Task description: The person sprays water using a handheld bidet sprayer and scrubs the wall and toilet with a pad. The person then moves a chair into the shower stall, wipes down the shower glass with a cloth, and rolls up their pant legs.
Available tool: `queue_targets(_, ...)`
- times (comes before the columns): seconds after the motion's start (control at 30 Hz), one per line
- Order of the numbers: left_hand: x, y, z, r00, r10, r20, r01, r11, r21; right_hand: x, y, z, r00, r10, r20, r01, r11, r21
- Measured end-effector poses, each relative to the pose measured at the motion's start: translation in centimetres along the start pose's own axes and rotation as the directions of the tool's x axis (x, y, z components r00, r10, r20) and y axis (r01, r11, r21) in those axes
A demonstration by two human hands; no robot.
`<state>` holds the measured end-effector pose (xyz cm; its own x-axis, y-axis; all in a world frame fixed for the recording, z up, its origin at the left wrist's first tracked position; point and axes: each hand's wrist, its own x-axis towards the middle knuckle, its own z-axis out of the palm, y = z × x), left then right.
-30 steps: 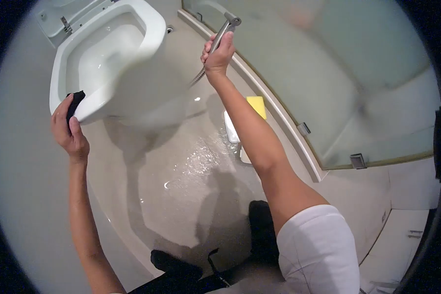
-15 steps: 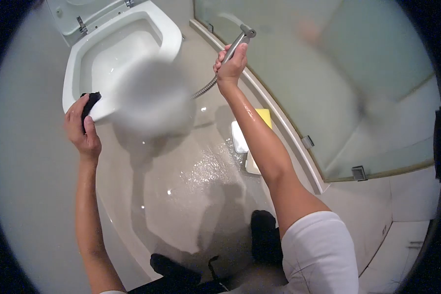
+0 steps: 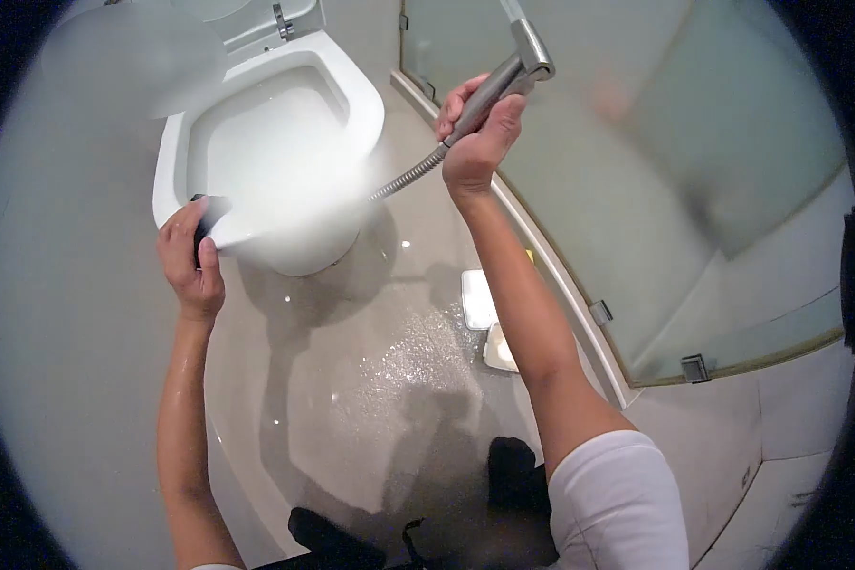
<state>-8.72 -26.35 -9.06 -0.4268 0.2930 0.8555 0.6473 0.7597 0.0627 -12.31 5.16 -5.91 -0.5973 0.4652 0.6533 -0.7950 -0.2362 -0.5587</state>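
Right hand [image 3: 481,142] grips the sprayer [image 3: 505,81] at upper centre, its hose [image 3: 410,178] trailing down and left. Left hand [image 3: 192,266], left of centre, pinches a black cloth [image 3: 201,237] at the rim of the toilet [image 3: 363,106], upper left. Blur hides part of the bowl.

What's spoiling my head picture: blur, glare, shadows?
Head view: milky blur veils part of the near rim of the toilet and softens the dark item in the left hand; haze hangs upper left; the wet floor glints and carries shadows; corners go black; the sprayer looks fairly sharp.
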Motion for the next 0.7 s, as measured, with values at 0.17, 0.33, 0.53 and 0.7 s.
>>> queue_targets(0.17,-0.3,0.0,-0.2,1.0,-0.017,0.013,0.017,1.0,0.009,0.4,-0.5,0.0,0.986,0.007,-0.165,0.011,0.994,0.107)
queue_targets(0.33,0.0,0.3,-0.2,1.0,-0.001,-0.029,0.0,1.0,-0.024,1.1,-2.3,0.4,0.992,-0.1,-0.078,0.101,0.995,0.013)
queue_targets(0.53,0.0,0.5,-0.3,1.0,-0.001,-0.031,0.001,1.0,-0.01,0.8,-1.9,0.5,0.998,-0.043,-0.046,0.044,0.999,0.021)
queue_targets(0.7,0.1,0.6,-0.3,1.0,-0.005,-0.029,0.005,1.0,-0.01,1.3,-1.1,-0.5,0.963,0.157,-0.219,-0.119,0.977,0.177)
